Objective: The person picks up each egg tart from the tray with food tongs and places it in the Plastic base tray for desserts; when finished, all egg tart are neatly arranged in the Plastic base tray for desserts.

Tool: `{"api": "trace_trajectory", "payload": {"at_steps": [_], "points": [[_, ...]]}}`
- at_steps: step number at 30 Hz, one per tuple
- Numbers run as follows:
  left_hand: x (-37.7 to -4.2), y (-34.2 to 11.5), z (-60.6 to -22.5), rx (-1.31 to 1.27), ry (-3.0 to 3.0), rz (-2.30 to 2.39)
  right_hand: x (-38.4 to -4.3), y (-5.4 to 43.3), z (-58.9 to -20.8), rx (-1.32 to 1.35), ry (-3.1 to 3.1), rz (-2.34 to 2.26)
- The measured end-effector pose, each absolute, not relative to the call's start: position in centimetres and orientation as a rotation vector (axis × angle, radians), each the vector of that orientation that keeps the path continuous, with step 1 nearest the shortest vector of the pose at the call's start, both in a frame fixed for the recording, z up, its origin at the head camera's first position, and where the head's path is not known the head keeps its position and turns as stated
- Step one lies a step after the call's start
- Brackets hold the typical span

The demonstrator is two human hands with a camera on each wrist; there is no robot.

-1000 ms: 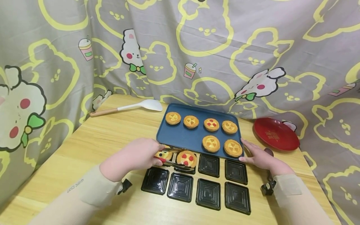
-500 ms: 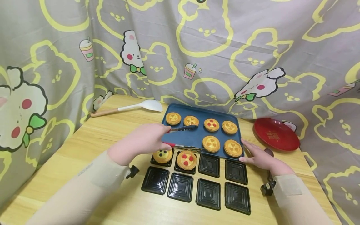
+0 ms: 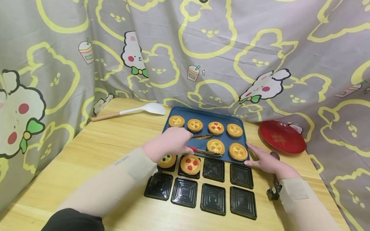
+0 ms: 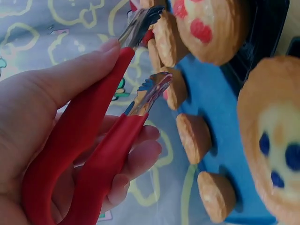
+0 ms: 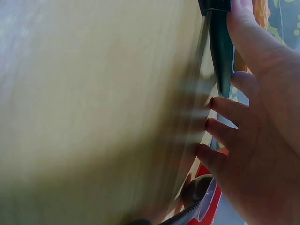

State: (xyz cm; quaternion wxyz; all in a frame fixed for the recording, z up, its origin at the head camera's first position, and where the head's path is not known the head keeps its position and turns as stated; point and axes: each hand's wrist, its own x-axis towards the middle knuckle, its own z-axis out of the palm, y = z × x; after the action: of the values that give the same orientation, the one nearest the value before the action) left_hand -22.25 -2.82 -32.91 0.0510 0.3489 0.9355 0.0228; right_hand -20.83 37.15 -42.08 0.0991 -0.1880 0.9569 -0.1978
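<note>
My left hand (image 3: pixel 170 143) grips red-handled tongs (image 4: pixel 89 112) over the blue baking tray (image 3: pixel 199 141). The tongs' arms are spread, with their metal tips on either side of a front-row tart (image 3: pixel 215 146) in the head view. To its right sits another plain tart (image 3: pixel 238 151), and several more line the back row, one with red berries (image 3: pixel 215 128). On black square holders in front are a blueberry tart (image 3: pixel 166 161), partly behind my left wrist, and a red-berry tart (image 3: pixel 190 165). My right hand (image 3: pixel 264 160) rests with extended fingers against the blue tray's right edge.
Several bare black square holders (image 3: pixel 213 199) lie in rows before the tray. A red plate (image 3: pixel 282 136) stands back right. A dark ladle (image 5: pixel 199 190) lies partly under my right wrist. A white spatula with a wooden handle (image 3: pixel 133 110) lies back left, before a patterned curtain (image 3: pixel 162 38).
My left hand has moved right with the tongs, from the red-berry tart on its holder up over the tray to the front-row tart. The right hand has stayed at the tray's edge.
</note>
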Motion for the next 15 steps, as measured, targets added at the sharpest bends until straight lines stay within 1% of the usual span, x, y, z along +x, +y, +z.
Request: {"api": "trace_trajectory", "payload": {"at_steps": [6, 15], "points": [[-22.3, -2.2, -33.6, 1.085, 2.834, 0.102, -20.9, 37.1, -42.0, -0.552, 2.831, -0.581], [-22.0, -2.4, -34.2, 1.137, 2.870, 0.109, -20.9, 37.0, -42.0, -0.540, 2.825, -0.577]]}}
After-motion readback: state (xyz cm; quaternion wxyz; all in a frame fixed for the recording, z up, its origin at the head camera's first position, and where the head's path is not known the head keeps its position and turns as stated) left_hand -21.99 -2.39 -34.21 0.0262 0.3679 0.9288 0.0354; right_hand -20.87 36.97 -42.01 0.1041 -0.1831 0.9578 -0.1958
